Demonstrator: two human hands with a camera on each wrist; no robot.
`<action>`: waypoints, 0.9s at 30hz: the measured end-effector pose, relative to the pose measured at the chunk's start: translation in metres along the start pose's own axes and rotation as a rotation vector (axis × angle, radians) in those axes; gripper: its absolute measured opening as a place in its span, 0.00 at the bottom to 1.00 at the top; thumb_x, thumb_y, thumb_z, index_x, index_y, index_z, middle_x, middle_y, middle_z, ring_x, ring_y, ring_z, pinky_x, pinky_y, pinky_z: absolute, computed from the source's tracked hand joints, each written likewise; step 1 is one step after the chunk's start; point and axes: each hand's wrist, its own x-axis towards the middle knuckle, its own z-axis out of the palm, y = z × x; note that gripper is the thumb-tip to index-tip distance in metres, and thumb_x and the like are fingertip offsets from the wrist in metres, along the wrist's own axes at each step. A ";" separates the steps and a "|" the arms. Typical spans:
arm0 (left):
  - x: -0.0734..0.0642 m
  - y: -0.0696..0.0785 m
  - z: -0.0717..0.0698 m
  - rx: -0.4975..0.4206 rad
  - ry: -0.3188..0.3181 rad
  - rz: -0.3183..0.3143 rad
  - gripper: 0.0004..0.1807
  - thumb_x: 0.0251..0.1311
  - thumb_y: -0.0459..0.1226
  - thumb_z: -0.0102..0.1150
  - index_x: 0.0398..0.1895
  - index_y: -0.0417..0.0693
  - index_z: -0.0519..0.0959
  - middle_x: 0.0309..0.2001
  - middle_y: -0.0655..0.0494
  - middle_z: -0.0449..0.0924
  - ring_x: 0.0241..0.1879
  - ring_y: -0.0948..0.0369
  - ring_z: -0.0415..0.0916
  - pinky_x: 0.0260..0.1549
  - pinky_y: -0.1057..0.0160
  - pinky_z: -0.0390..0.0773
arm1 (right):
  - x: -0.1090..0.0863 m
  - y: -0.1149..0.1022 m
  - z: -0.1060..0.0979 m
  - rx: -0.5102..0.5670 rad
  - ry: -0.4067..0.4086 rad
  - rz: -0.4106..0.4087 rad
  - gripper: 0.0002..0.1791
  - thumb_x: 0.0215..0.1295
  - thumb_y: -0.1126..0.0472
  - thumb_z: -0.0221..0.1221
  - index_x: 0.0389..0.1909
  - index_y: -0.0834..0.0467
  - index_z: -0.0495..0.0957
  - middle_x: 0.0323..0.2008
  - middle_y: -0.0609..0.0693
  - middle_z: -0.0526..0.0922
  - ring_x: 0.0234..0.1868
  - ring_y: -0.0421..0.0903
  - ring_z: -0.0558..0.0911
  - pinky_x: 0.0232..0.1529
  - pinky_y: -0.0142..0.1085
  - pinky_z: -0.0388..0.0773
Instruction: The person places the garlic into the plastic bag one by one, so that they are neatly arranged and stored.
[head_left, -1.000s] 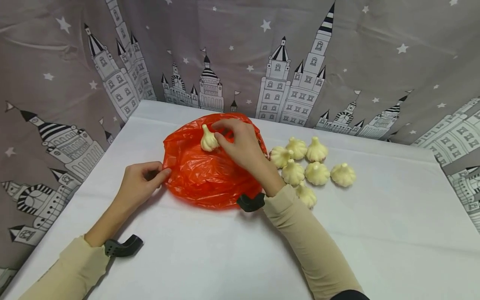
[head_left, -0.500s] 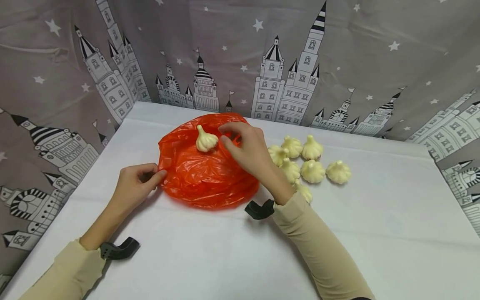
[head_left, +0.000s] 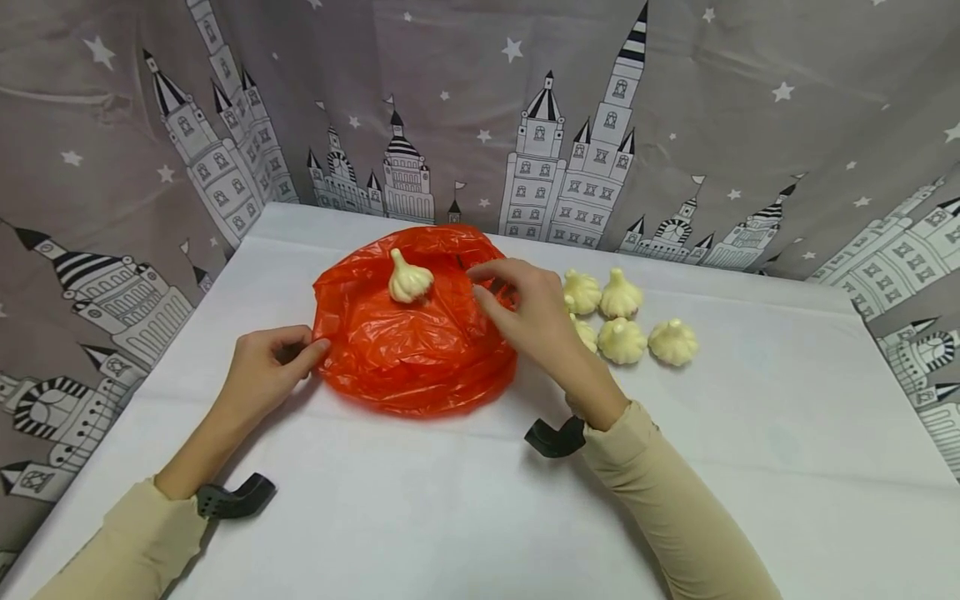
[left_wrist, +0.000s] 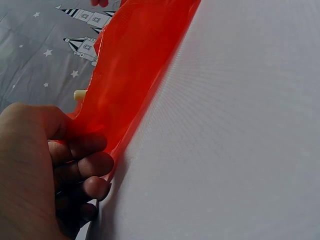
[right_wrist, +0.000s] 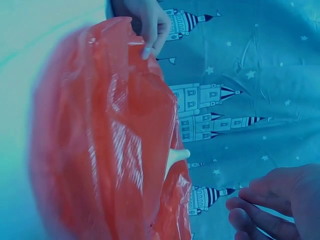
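A red plastic bag point(head_left: 405, 350) lies spread on the white cloth with its mouth open upward. My left hand point(head_left: 262, 367) pinches the bag's left rim between thumb and fingers, and the left wrist view shows that grip on the red film point(left_wrist: 135, 65). One garlic bulb point(head_left: 409, 279) sits in the bag's opening, stem up; only its stem point(right_wrist: 177, 156) shows in the right wrist view. My right hand point(head_left: 532, 312) hovers over the bag's right side, fingers loosely bent, thumb apart, holding nothing. Several more garlic bulbs point(head_left: 622, 342) stand to its right, some partly hidden behind it.
White cloth point(head_left: 390, 508) covers the table around the bag. Behind and at the sides hangs a grey curtain point(head_left: 465, 75) printed with castles and stars. A dark camera mount point(head_left: 238, 497) sits at the left wrist, another point(head_left: 557, 437) at the right.
My right hand has let go of the garlic bulb, leaving it in the bag's opening, and has drawn back to the right. The left hand keeps its hold on the rim.
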 end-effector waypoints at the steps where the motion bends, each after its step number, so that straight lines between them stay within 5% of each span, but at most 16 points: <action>1: 0.000 0.000 0.000 0.001 0.000 -0.003 0.09 0.63 0.36 0.64 0.24 0.48 0.80 0.19 0.55 0.75 0.23 0.65 0.69 0.24 0.73 0.68 | -0.003 0.001 -0.003 0.003 0.002 -0.003 0.11 0.66 0.62 0.61 0.47 0.56 0.84 0.41 0.47 0.86 0.35 0.40 0.79 0.38 0.39 0.80; 20: 0.000 0.001 0.001 0.007 0.011 0.004 0.09 0.63 0.35 0.64 0.24 0.47 0.79 0.19 0.57 0.73 0.23 0.65 0.68 0.23 0.72 0.68 | -0.058 0.034 -0.057 0.000 0.051 0.012 0.09 0.67 0.62 0.62 0.46 0.53 0.85 0.42 0.44 0.87 0.41 0.38 0.81 0.45 0.37 0.79; 27: 0.000 0.002 0.000 0.016 0.009 0.003 0.09 0.63 0.36 0.64 0.24 0.48 0.79 0.19 0.57 0.74 0.23 0.64 0.69 0.23 0.73 0.68 | -0.073 0.040 -0.072 -0.065 0.066 0.029 0.09 0.67 0.59 0.62 0.46 0.51 0.85 0.40 0.41 0.87 0.40 0.35 0.81 0.40 0.38 0.77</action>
